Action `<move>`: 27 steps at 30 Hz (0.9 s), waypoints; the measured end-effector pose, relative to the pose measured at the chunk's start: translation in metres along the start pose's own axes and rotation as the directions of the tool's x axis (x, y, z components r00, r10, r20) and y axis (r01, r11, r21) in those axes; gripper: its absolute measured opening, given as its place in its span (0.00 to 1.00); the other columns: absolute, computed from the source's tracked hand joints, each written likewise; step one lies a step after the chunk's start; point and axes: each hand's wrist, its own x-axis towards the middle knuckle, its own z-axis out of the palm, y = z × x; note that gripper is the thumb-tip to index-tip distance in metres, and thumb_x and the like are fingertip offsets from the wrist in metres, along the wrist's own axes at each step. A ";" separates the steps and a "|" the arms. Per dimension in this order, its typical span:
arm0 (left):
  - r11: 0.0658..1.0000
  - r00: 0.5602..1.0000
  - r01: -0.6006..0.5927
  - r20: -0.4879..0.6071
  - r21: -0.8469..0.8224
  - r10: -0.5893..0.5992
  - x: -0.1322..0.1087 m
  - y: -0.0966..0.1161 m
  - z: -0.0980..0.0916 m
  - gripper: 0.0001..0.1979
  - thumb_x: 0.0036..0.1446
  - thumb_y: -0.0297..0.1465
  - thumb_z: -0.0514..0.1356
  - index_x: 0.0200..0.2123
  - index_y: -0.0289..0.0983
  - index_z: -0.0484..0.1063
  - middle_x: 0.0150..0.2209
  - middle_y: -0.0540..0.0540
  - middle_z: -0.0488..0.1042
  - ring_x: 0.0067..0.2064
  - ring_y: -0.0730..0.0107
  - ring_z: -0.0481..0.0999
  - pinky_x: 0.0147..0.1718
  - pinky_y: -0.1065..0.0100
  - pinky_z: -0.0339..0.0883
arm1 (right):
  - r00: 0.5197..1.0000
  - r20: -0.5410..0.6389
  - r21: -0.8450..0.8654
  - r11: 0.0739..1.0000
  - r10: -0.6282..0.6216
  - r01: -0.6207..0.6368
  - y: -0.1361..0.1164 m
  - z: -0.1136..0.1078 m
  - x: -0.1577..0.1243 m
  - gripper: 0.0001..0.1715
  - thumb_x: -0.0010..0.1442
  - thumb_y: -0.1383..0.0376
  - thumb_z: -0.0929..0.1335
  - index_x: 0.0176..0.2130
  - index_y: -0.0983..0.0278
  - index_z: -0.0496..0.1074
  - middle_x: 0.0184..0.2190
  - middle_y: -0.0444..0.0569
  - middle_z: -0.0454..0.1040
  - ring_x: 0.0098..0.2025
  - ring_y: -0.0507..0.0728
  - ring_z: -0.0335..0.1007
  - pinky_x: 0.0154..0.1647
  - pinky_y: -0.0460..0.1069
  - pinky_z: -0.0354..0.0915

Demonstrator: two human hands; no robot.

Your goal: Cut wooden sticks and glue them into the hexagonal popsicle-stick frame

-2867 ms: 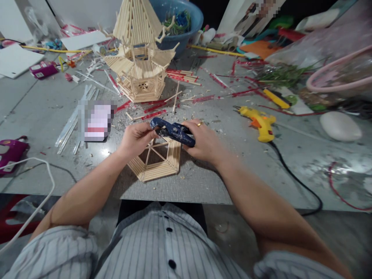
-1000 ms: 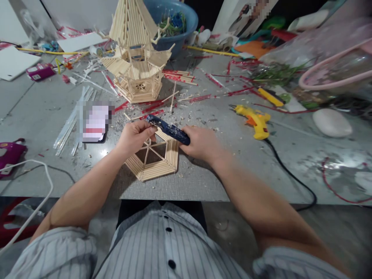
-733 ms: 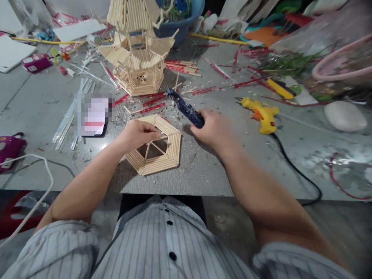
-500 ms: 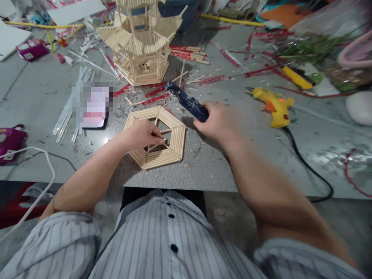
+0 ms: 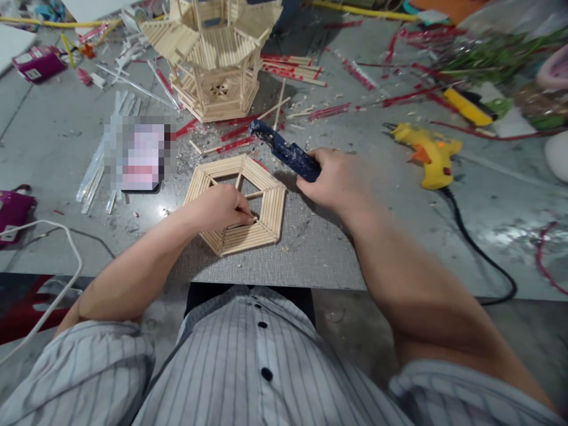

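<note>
A hexagonal frame [image 5: 273,216] of thin wooden sticks lies flat near the table's front edge, with spokes crossing its open middle. Over its centre is my left hand [image 5: 222,207], fingers pinched on a small wooden stick [image 5: 255,219] at the lower right inner corner; my fingers hide most of that stick. To the right of the frame, my right hand [image 5: 335,180] is closed around a dark blue hand tool [image 5: 284,148]. The tool's worn, hooked head points up and left, apart from the frame.
A tiered stick pavilion [image 5: 217,77] stands behind the frame. A phone [image 5: 144,157] and clear glue sticks [image 5: 95,171] lie left. At right rests a yellow glue gun [image 5: 428,151] with a black cord [image 5: 464,228]. Red-wrapped sticks [image 5: 295,68] and scraps litter the table [image 5: 323,254].
My left fingertips have moved slightly right and down, to the frame's inner corner. My right hand keeps hold of the blue tool. The whole view has shifted a little.
</note>
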 end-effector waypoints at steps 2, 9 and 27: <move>1.000 1.000 -0.006 0.004 0.001 0.006 0.001 -0.001 0.001 0.06 0.47 0.31 0.62 0.24 0.43 0.80 0.24 0.54 0.79 0.25 0.76 0.72 0.26 0.74 0.57 | 1.000 0.013 -0.007 1.000 0.011 -0.011 0.000 0.000 0.000 0.19 0.56 0.53 0.66 0.42 0.63 0.73 0.34 0.58 0.75 0.36 0.67 0.71 0.32 0.57 0.62; 1.000 1.000 -0.006 0.022 -0.006 0.006 0.001 -0.002 0.000 0.06 0.47 0.31 0.62 0.22 0.42 0.80 0.22 0.53 0.78 0.23 0.76 0.71 0.24 0.73 0.56 | 0.999 0.036 -0.007 1.000 0.022 -0.022 -0.002 -0.001 0.000 0.19 0.55 0.53 0.66 0.41 0.62 0.74 0.33 0.57 0.75 0.37 0.67 0.70 0.33 0.56 0.61; 1.000 0.993 -0.014 0.117 0.027 0.010 0.001 0.002 -0.003 0.07 0.47 0.29 0.61 0.23 0.42 0.80 0.24 0.52 0.78 0.23 0.75 0.69 0.26 0.72 0.55 | 1.000 0.016 -0.004 1.000 0.005 -0.005 0.000 0.001 0.000 0.19 0.57 0.53 0.65 0.42 0.62 0.73 0.33 0.57 0.75 0.37 0.66 0.71 0.33 0.56 0.62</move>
